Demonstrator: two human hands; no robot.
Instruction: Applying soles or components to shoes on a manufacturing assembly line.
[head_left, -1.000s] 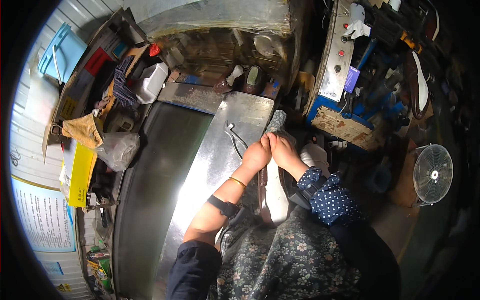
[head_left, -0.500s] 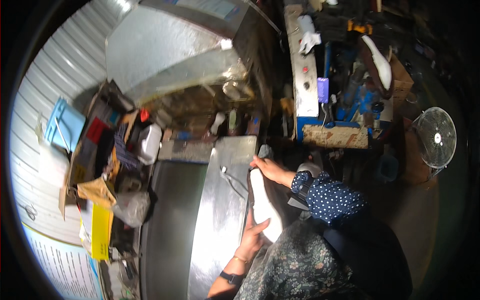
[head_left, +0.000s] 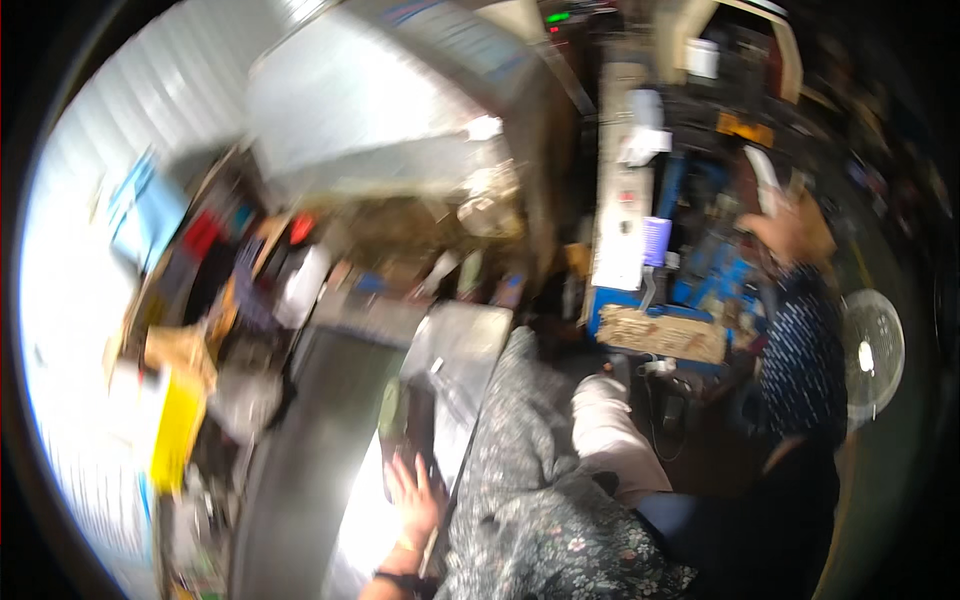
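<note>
A dark shoe (head_left: pixel 408 425) with a greenish patch at its far end stands on the shiny metal plate (head_left: pixel 470 345). My left hand (head_left: pixel 412 500) rests on the shoe's near end, fingers stretched and spread. Far to the right, my right arm reaches to the blue machine (head_left: pixel 705 285). There my right hand (head_left: pixel 790 232) is at the near end of another dark shoe with a white sole (head_left: pixel 762 168). Its thumb points left, but motion blur hides how the fingers lie, so I cannot tell whether they grip.
A dark belt (head_left: pixel 300 430) runs left of the plate, below a metal hood (head_left: pixel 350 100). Cluttered shelves with a yellow box (head_left: pixel 178 430) and a blue bucket (head_left: pixel 145 215) line the left. A round fan (head_left: pixel 870 355) stands at far right.
My hands have parted from the white-soled shoe they held together. A dark shoe now stands on the plate under my left hand; my right hand has swung far right to the machine's shoe.
</note>
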